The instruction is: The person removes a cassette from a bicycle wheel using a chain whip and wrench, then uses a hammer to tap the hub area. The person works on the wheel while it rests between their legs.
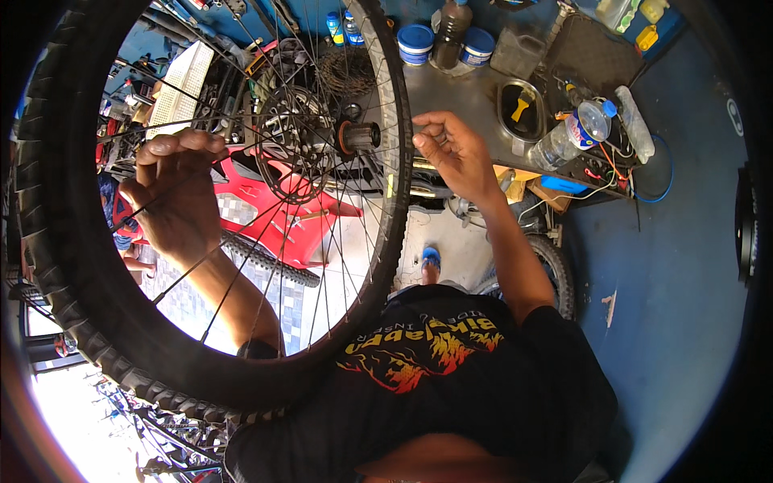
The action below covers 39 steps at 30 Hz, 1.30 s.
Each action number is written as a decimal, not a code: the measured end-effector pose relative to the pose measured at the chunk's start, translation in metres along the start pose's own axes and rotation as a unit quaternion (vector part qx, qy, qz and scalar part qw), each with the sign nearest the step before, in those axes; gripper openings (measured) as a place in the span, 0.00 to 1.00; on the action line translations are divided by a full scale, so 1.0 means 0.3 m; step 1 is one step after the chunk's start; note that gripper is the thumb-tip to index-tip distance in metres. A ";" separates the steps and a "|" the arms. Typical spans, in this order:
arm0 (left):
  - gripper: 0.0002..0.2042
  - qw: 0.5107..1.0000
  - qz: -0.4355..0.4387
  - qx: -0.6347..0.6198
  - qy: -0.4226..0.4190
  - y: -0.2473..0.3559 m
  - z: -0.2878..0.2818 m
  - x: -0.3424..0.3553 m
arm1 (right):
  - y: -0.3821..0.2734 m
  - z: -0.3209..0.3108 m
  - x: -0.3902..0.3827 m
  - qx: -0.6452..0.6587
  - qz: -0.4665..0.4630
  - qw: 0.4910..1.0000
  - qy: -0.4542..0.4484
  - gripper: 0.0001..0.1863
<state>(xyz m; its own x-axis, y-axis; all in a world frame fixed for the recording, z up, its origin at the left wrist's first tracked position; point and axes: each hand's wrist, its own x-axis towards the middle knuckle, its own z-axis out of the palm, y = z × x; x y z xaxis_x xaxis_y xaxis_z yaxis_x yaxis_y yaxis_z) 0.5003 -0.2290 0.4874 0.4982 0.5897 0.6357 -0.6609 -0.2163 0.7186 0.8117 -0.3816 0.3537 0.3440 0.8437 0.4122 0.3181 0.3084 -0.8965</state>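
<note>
A bicycle wheel with a black knobby tyre (48,266) fills the left half of the view, tilted toward me. Its hub (358,137), with a bare splined freehub, and a brake disc (282,173) show amid thin black spokes. Seen through these spokes, my left hand (181,189) is raised with fingers bent and thumb apart; whether its fingertips touch a spoke is unclear. My right hand (457,153) is beside the tyre's right side, fingers loosely bent, thumb a little apart, nothing visible between them. What supports the wheel cannot be made out.
Along the back runs a workbench (439,101) with blue-lidded tubs (415,44), a dark bottle (451,34), a tray (520,113) holding a yellow brush, and a plastic water bottle (573,137). A red plastic chair (274,217) and another bicycle tyre (555,274) stand below. A blue wall (676,306) bounds the right.
</note>
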 end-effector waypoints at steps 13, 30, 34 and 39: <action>0.34 0.980 0.043 0.169 0.098 -0.117 0.007 -0.005 | -0.064 0.148 0.093 -0.081 -0.008 0.995 -0.064 0.35; 0.42 0.995 0.010 -0.007 0.097 -0.125 -0.071 0.061 | -0.098 0.201 0.176 -0.114 0.117 0.978 -0.126 0.31; 0.52 0.993 -0.055 -0.095 -0.030 -0.099 0.050 0.162 | -0.094 0.204 0.190 -0.160 0.093 0.976 -0.119 0.30; 0.34 0.998 -0.032 -0.029 -0.049 -0.152 0.124 0.193 | -0.064 0.201 0.175 -0.128 0.052 0.987 -0.086 0.30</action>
<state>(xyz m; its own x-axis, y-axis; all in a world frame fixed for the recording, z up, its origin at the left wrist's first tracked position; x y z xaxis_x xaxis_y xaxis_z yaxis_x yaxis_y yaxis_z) 0.5801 -0.2140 0.5020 0.5910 0.5207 0.6161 -0.6560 -0.1344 0.7427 0.7704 -0.3169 0.3829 0.2375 0.9339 0.2674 0.5100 0.1144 -0.8526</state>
